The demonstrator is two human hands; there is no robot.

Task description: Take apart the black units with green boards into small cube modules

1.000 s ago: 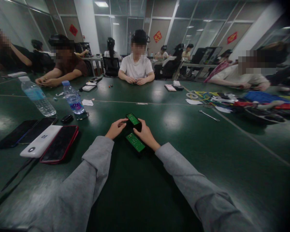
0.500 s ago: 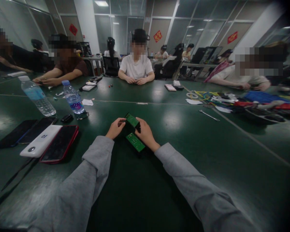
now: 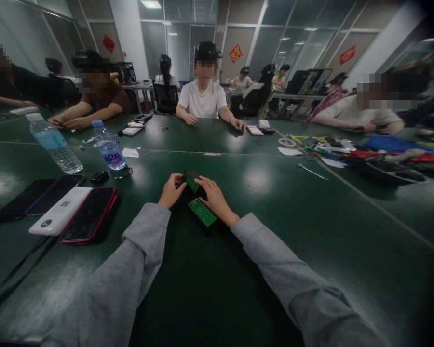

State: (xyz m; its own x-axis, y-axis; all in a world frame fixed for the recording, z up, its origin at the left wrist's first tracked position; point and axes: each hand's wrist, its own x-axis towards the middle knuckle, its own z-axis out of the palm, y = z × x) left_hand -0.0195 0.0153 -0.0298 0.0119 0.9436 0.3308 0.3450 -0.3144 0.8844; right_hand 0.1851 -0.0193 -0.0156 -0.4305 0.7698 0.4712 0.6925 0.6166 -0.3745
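Between my two hands is a green circuit board [image 3: 191, 182] with a dark underside or casing, tilted up on its edge. My left hand [image 3: 172, 190] grips its left end with thumb and fingers. On the other side, my right hand [image 3: 216, 198] holds its right end, fingers bent over the top. A second green circuit board [image 3: 201, 212], with small pale parts on its face and a dark edge below, lies on the green table [image 3: 217, 270] just below my right hand's fingers.
Left of my hands lie a red-cased phone [image 3: 90, 215], a white power bank [image 3: 61, 210], dark phones [image 3: 21, 200] and a small black case [image 3: 99, 177]. Two water bottles [image 3: 110, 149] stand behind. A wrench [image 3: 312, 172] and a cable pile [image 3: 347, 149] lie right. Several people sit around.
The held board has turned and tilted more steeply, moving slightly left, with its dark side now showing behind. The person opposite has stretched one arm out toward a small dark object.
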